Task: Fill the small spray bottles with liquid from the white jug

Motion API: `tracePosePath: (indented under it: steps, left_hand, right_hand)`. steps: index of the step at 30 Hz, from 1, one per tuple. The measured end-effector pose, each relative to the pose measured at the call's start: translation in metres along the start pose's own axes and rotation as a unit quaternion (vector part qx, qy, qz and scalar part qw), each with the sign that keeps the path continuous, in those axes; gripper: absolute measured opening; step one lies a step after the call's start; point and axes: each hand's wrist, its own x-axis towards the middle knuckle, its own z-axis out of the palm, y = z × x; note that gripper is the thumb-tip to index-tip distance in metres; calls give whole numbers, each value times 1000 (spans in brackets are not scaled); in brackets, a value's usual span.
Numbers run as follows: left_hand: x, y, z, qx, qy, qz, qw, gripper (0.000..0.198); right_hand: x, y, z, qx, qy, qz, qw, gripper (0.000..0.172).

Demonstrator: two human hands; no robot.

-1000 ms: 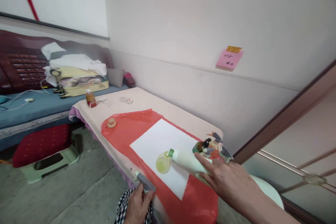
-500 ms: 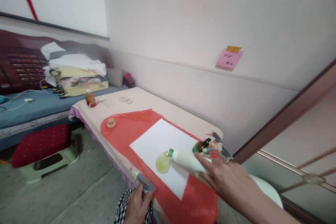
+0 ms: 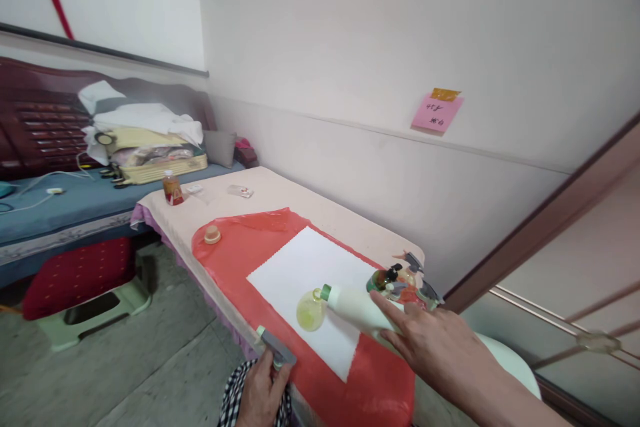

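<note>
My right hand (image 3: 420,337) is closed around a pale green bottle (image 3: 355,307) with a darker green tip, tilted nearly level. Its tip meets the mouth of a small round clear bottle (image 3: 311,312) with yellowish liquid inside. That round bottle stands on a white sheet with scalloped edges (image 3: 295,260), which lies on a red plastic sheet (image 3: 235,260). Near the table's front edge my left hand (image 3: 265,383) grips a grey spray-bottle trigger head (image 3: 277,347) between thumb and fingers. Any dip tube is hidden.
Several spray bottles (image 3: 383,278) cluster at the table's right end by the wall. A tape roll (image 3: 212,234) sits on the red sheet. Farther back are a drink bottle (image 3: 173,188) and a clear packet (image 3: 240,191). A red-topped stool (image 3: 83,273) stands at left.
</note>
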Motion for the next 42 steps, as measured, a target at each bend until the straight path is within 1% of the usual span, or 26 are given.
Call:
tracePosePath:
  steps: [5, 11, 14, 17, 22, 29, 34, 37, 42]
  left_hand:
    - [1, 2, 0, -4, -4, -5, 1000, 47]
    - [-1, -4, 2, 5, 4, 9, 1000, 42]
    - [-1, -5, 3, 1, 5, 6, 1000, 43]
    - [-1, -4, 3, 0, 5, -2, 1000, 46]
    - [0, 0, 0, 3, -11, -9, 1000, 46]
    - [-1, -2, 2, 1, 6, 3, 1000, 46]
    - [-1, 0, 1, 2, -6, -5, 1000, 45]
    - [-1, 1, 0, 4, 0, -9, 1000, 46]
    - [-1, -4, 2, 1, -10, -1, 1000, 43]
  right_hand:
    - [0, 0, 0, -2, 9, -4, 1000, 50]
    - [0, 0, 2, -5, 11, -5, 1000, 50]
    - [0, 0, 3, -7, 9, -4, 1000, 50]
    - [1, 0, 3, 0, 6, -2, 1000, 50]
    - [1, 1, 2, 9, 3, -3, 1000, 50]
    - [0, 0, 2, 2, 4, 0, 1000, 50]
    - [-1, 1, 0, 0, 3, 1, 1000, 49]
    - [-1, 2, 0, -6, 7, -2, 1000, 49]
    - [-2, 2, 1, -11, 2, 0, 1000, 50]
